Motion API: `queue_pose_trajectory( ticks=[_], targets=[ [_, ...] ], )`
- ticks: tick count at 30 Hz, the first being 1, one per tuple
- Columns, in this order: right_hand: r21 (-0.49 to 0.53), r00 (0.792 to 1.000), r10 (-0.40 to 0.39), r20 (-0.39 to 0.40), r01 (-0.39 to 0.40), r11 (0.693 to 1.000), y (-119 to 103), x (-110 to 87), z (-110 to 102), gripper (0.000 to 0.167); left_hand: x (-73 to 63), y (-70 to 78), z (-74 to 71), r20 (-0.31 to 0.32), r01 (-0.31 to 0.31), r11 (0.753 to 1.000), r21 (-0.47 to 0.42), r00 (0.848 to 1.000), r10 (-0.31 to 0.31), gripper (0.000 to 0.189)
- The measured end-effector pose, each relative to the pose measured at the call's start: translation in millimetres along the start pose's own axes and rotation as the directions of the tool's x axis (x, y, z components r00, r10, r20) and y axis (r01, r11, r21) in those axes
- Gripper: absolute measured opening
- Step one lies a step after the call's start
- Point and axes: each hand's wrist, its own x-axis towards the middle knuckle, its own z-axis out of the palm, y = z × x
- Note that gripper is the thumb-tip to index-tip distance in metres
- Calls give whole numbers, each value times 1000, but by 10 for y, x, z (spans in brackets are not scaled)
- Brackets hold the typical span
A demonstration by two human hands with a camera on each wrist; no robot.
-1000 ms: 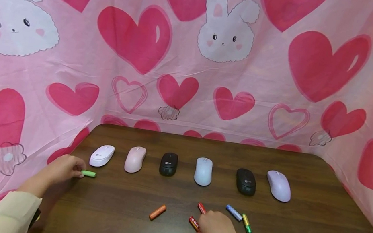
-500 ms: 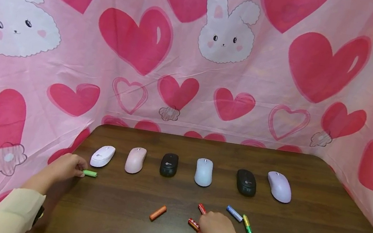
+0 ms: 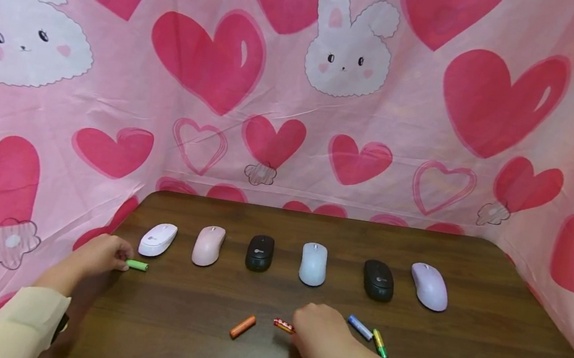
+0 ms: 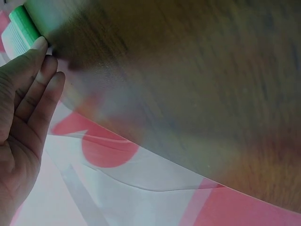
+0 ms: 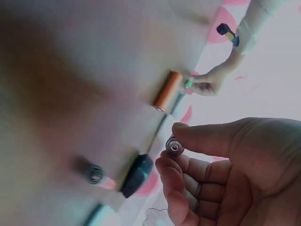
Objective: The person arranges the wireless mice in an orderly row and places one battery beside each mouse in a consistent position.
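Observation:
My left hand (image 3: 103,253) pinches one end of a green battery (image 3: 137,265) close to the table's left edge, just in front of a white computer mouse (image 3: 157,240). In the left wrist view, the thumb tip lies on the green battery (image 4: 26,23). My right hand (image 3: 324,338) holds a red patterned battery (image 3: 283,326) between thumb and fingers, its end (image 5: 174,146) facing the right wrist camera. To its left lies an orange battery (image 3: 243,327). Another battery (image 5: 96,175) rests on the table in the right wrist view; the right hand hides it in the head view.
Along the back stand a pink mouse (image 3: 208,246), a black mouse (image 3: 260,253), a light blue mouse (image 3: 313,264), a second black mouse (image 3: 378,280) and a purple mouse (image 3: 429,287). A blue battery (image 3: 360,327) and a yellow-green battery (image 3: 380,343) lie right of the right hand.
My right hand has moved left and slightly away from me, carrying the red patterned battery toward the orange one. The left hand stays at the green battery.

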Motion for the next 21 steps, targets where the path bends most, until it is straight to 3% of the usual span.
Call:
queue_pose_trajectory(
  ticks=[9,18,21],
  targets=[
    [-24,992,-96,-88,94,995,-14,360,-163,24,1,19,16,-6,13,1000,-17,1000,-13,18],
    [57,988,-136,-65,140,988,-93,738,-221,26,-11,11,37,-10,32,999,-20,999,-33,18],
    [31,989,-140,-44,142,989,-150,867,-203,27,-12,-1,43,-9,44,999,-18,999,-44,18]
  ],
)
